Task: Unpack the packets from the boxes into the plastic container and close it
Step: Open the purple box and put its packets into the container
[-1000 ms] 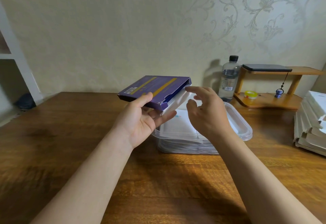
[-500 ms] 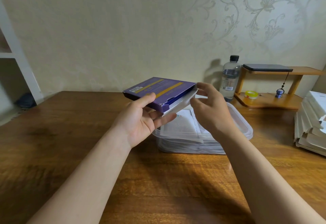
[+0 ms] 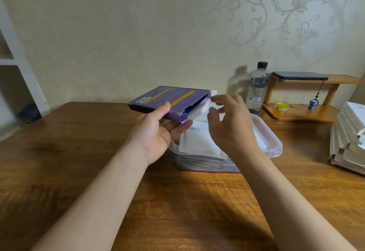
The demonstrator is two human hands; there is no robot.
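My left hand holds a flat purple box with yellow stripes, tilted above the left end of a clear plastic container. White packets stick out of the box's open right end. My right hand is at that opening, fingers spread and curled beside the packets, and I cannot tell whether the fingertips touch them. The container stands open on the wooden table and holds a stack of white packets.
A water bottle stands behind the container. A small wooden shelf at the back right carries a dark flat device, a tape roll and a hanging charm. A pile of flattened white boxes lies at the right edge. White shelving stands far left.
The box has risen slightly and levelled. My right hand, which pinched the packets half a second ago, has opened its fingers. The packets stick out a bit further.
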